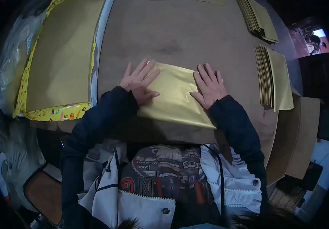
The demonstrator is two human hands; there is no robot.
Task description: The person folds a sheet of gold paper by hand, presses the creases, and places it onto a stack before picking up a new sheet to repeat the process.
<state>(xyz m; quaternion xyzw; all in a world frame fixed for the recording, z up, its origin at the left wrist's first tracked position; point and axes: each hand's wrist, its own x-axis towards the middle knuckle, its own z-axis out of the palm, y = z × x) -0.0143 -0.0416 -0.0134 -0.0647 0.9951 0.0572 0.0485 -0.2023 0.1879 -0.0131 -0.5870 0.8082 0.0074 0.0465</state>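
Note:
A folded sheet of shiny gold paper (174,93) lies in front of me near the table's front edge. On its left side rests my left hand (139,82), open, with fingers spread across the edge and the thumb on the paper. My right hand (210,86) lies open at the right edge, its thumb on the gold surface and its other fingers reaching over the side. Both palms face down, and neither hand grips anything.
A stack of flat gold-brown sheets (63,53) on yellow printed wrapping (57,113) lies at left, beside clear plastic (16,65). Folded gold bundles stand at right, one near (275,78), one farther back (259,21). A cardboard box (303,133) sits below the table's right edge.

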